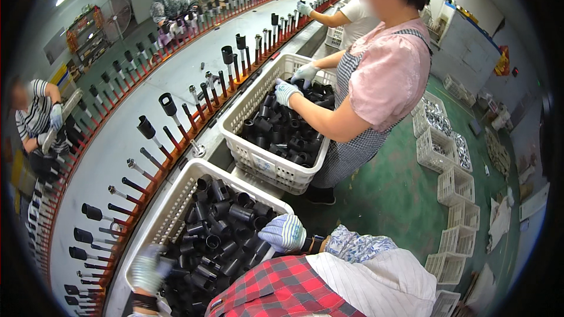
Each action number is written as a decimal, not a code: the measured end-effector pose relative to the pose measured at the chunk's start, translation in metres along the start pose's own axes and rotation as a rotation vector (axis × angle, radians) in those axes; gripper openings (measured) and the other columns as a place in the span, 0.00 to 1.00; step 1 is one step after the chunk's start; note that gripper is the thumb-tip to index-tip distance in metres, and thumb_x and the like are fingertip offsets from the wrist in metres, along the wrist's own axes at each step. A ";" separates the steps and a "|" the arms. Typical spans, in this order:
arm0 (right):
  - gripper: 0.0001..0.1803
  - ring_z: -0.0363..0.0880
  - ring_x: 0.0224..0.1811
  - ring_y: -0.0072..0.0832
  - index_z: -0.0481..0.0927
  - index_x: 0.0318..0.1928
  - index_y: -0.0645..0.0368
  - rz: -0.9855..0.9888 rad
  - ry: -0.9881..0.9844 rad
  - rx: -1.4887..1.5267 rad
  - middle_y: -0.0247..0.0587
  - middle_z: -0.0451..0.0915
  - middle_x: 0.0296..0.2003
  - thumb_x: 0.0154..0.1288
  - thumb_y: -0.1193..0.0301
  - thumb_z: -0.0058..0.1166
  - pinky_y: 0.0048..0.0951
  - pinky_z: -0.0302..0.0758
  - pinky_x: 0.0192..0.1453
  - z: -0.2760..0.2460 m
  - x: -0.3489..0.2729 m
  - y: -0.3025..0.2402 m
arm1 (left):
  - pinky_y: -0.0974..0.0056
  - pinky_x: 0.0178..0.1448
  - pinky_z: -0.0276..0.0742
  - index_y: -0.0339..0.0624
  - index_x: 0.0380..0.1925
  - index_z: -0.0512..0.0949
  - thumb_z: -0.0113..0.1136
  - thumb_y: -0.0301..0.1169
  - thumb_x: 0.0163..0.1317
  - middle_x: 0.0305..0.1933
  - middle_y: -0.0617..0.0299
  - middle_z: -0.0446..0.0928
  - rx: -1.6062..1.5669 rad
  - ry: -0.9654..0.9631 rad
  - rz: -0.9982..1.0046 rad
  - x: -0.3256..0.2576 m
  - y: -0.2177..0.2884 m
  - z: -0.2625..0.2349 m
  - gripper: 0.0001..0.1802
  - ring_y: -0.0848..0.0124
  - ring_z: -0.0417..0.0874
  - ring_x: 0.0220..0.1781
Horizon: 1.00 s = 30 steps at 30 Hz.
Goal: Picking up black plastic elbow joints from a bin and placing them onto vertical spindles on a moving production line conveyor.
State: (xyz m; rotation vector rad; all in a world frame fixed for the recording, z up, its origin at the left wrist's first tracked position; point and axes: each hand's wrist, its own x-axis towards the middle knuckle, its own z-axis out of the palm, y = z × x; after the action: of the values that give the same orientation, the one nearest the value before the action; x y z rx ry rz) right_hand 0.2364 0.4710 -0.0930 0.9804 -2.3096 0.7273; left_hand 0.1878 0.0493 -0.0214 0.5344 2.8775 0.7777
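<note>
A white plastic crate (170, 199) full of short black plastic sleeves (220, 229) lies in front of me. At its near left side my left hand (148, 268), in a pale glove, is smeared by motion. What it holds, if anything, does not show. By the crate's right rim, my right hand (283, 233) in a blue-and-white striped glove is closed, with the fingers bent down at the sleeves. Whatever is under those fingertips is hidden. Along the crate's left side runs a conveyor rail (150, 185) with upright rods, some topped by black sleeves (167, 104).
Ahead, a co-worker in pink (388, 82) has both gloved hands in another crate (235, 135) of black sleeves. More people stand along the curving line, including one in stripes (41, 117) at left. White crates (455, 185) line the green floor (376, 188) at right.
</note>
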 end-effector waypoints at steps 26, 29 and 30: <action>0.20 0.83 0.34 0.40 0.78 0.43 0.58 0.006 -0.261 0.049 0.42 0.82 0.34 0.48 0.65 0.57 0.39 0.79 0.36 0.000 0.005 0.010 | 0.53 0.63 0.66 0.53 0.46 0.77 0.72 0.45 0.41 0.53 0.56 0.76 0.493 -0.524 0.406 0.009 0.025 0.107 0.29 0.58 0.75 0.56; 0.20 0.83 0.34 0.38 0.78 0.42 0.59 -0.025 -0.229 0.016 0.42 0.82 0.34 0.46 0.64 0.57 0.40 0.78 0.35 0.002 0.001 0.011 | 0.50 0.63 0.69 0.46 0.49 0.76 0.69 0.35 0.39 0.50 0.52 0.76 -0.004 -0.285 0.337 0.005 0.017 0.100 0.30 0.50 0.75 0.55; 0.20 0.83 0.34 0.38 0.79 0.41 0.59 -0.033 -0.255 -0.022 0.42 0.83 0.33 0.44 0.64 0.57 0.40 0.78 0.35 -0.001 0.006 0.012 | 0.51 0.62 0.70 0.45 0.48 0.76 0.67 0.33 0.39 0.49 0.52 0.76 -0.120 -0.210 0.322 0.006 0.015 0.100 0.29 0.51 0.75 0.55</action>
State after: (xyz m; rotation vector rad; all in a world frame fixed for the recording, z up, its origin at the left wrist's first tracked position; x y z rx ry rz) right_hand 0.2246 0.4760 -0.0917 1.1555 -2.5051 0.5908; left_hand 0.2066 0.1105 -0.0999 1.0141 2.5658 0.8701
